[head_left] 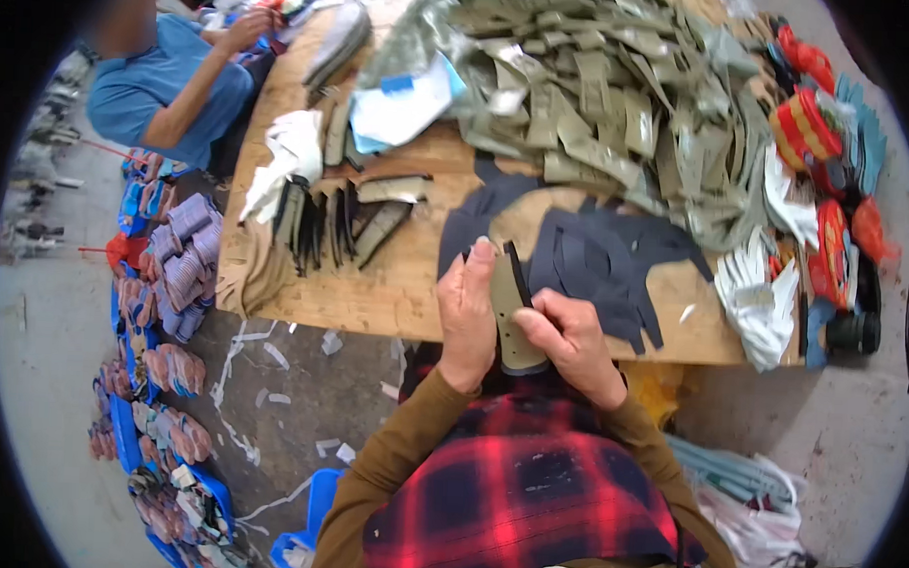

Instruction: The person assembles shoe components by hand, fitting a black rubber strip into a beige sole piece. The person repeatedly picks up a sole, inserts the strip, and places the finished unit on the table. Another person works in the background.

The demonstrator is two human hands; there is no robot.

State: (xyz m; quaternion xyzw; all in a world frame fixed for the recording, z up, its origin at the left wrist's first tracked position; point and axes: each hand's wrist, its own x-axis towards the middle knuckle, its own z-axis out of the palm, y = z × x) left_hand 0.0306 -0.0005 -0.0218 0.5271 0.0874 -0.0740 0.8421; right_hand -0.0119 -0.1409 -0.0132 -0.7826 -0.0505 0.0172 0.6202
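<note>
Just past the table's near edge, I hold up a long olive-green piece (509, 321) with small holes and dark edging; its exact kind I cannot make out. My left hand (465, 314) closes on its left side, fingers pointing up. On the other side my right hand (571, 340) grips it with curled fingers, thumb pressed near its middle. Flat dark-grey cut-out pieces (600, 264) lie on the wooden table (394, 297) beyond my hands. To the left is a row of olive pieces with black edging (327, 219).
A large heap of olive pieces (591, 109) on clear plastic covers the table's far side. White gloves (754, 299) lie at the right edge, near a red-and-yellow container (805, 126). A co-worker in a blue shirt (146, 93) is far left. Glove bundles (181, 244) line the left floor.
</note>
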